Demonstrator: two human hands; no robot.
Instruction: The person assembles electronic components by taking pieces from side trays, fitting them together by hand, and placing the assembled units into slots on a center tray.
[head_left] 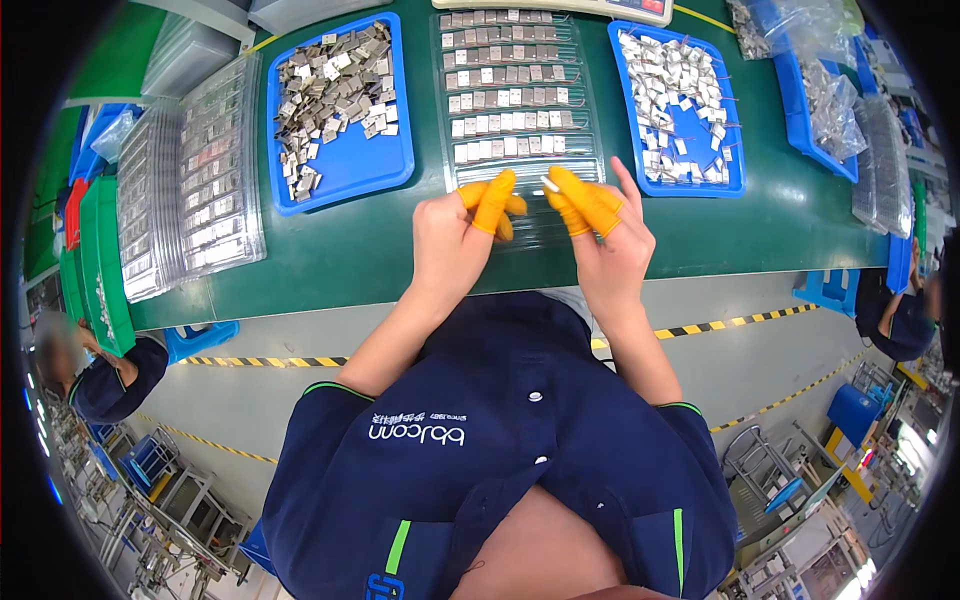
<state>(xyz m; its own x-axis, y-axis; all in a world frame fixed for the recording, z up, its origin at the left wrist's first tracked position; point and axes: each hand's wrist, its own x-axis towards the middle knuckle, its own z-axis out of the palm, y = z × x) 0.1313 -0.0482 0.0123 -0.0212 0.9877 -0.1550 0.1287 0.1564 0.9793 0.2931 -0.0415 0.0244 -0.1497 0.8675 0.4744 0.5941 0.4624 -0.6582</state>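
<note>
Head view showed both hands raised over the near edge of a green matte bench top [330, 250]. The left hand [455, 245], its fingers in orange rubber cots, was curled with fingertips together; whether it gripped anything could not be told. The right hand [605, 235], likewise in cots, pinched a small flat silvery part [549, 184]. Beyond lay a clear ribbed plastic tray [515, 90] with rows of square metal pieces, flanked by two blue bins [345, 165] of loose parts.

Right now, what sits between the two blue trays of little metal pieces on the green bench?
In the head view, a clear plastic tray with rows of small grey parts lies between the left blue tray and the right blue tray. Both hands work at its near edge.
</note>
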